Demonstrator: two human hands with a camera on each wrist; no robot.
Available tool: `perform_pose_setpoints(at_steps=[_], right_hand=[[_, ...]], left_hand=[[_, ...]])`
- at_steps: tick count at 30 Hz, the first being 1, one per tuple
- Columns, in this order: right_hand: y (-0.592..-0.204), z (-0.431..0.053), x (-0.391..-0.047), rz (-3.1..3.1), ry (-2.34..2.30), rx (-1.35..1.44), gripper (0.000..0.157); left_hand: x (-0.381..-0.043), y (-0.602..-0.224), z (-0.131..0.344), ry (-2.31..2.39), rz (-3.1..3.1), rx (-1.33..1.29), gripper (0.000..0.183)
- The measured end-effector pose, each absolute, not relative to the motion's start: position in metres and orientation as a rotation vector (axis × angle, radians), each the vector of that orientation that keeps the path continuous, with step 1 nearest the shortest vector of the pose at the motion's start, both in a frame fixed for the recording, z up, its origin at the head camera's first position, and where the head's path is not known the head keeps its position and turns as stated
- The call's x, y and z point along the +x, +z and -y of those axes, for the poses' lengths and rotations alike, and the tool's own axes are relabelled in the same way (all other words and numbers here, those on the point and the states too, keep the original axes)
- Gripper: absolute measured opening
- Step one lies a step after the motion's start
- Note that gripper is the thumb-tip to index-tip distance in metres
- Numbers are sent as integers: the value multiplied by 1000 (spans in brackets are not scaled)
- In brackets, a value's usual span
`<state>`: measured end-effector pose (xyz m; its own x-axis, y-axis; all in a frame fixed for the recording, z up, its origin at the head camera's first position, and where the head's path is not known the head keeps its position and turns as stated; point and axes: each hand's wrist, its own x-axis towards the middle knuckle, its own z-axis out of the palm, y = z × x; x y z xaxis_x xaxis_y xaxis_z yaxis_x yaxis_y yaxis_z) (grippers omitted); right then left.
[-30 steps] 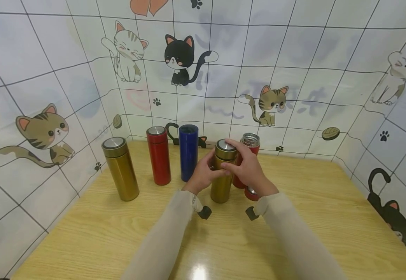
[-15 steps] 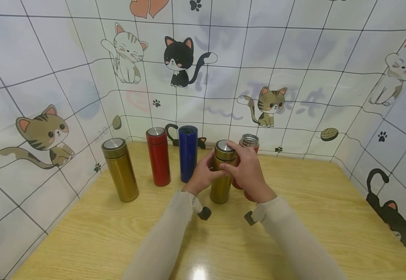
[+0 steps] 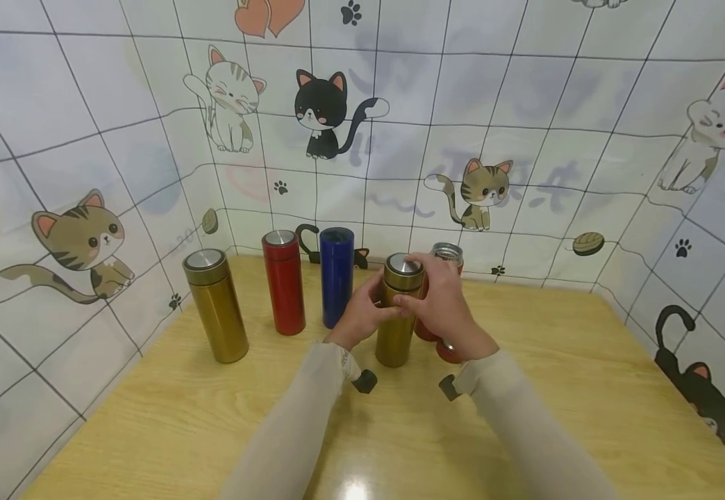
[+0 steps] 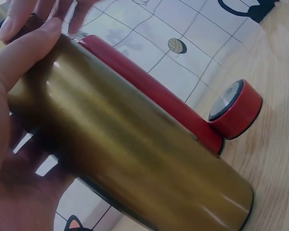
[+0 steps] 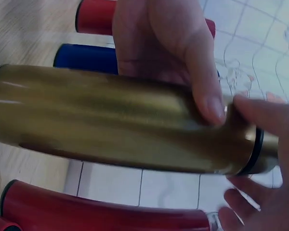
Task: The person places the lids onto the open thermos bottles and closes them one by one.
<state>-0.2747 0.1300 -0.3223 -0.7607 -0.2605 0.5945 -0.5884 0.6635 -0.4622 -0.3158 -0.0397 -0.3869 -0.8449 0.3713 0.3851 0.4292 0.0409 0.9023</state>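
Observation:
A gold thermos (image 3: 394, 344) stands upright on the table in the head view, its steel-topped lid (image 3: 403, 264) at the mouth. My left hand (image 3: 360, 316) grips the body from the left, thumb across the front. From the right, my right hand (image 3: 446, 307) holds the lid with its fingers, its thumb near the upper body. Right behind stands a red thermos (image 4: 149, 82) with a bare threaded steel neck (image 3: 448, 251). Its base is beside a loose red lid (image 4: 238, 108) lying on the table. My right hand partly hides both in the head view.
To the left stand a second gold thermos (image 3: 217, 312) and a red thermos (image 3: 284, 292), both lidded. A blue thermos (image 3: 336, 281) with a dark top is close to my left hand. The wooden table (image 3: 556, 403) meets a cat-patterned wall covering (image 3: 537, 97) behind.
Both hands keep their hold on the gold thermos. The right hand shifts very slightly about the lid; the thermos stays in place and the view tilts a little.

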Motion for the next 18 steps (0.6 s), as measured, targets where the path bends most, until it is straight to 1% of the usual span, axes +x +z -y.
perform_pose_setpoints(at_steps=[4, 8, 13, 18], right_hand=[[-320, -135, -283, 2515, 1197, 791, 80], [-320, -138, -289, 2577, 1418, 795, 79], [-322, -138, -289, 2551, 1479, 788, 77], [-322, -135, -287, 2518, 1391, 759, 78]], left_hand=[[-316, -387, 42, -2017, 2225, -906, 76], [-317, -388, 43, -2073, 2225, -932, 74], [-316, -386, 44, -2110, 2225, -942, 74], [-302, -370, 47, -2114, 2223, -935, 75]])
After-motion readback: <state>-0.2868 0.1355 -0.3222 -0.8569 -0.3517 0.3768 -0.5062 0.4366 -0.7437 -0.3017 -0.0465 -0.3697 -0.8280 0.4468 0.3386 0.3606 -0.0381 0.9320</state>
